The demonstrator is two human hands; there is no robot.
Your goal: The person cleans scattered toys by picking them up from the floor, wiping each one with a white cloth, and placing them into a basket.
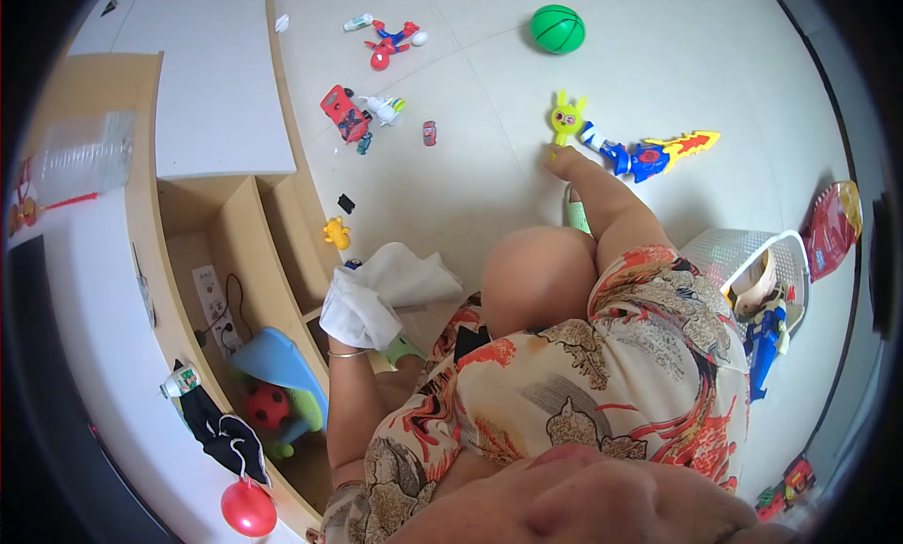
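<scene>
My right hand reaches forward over the floor, its fingers closed round the handle of a yellow-green rabbit-faced toy. Just right of that hand lies a blue toy sword with a red and yellow blade. On the left, a white cloth is bunched over my left hand, which it covers; a bracelet shows at the wrist. The cloth is gripped there, though the fingers themselves are hidden. A bent knee stands between my arms.
Ahead lie a green ball, a Spider-Man figure, a red toy car and a small yellow toy. A white basket holding toys stands right, beside a red bag. A wooden cabinet runs along the left, with a blue chair.
</scene>
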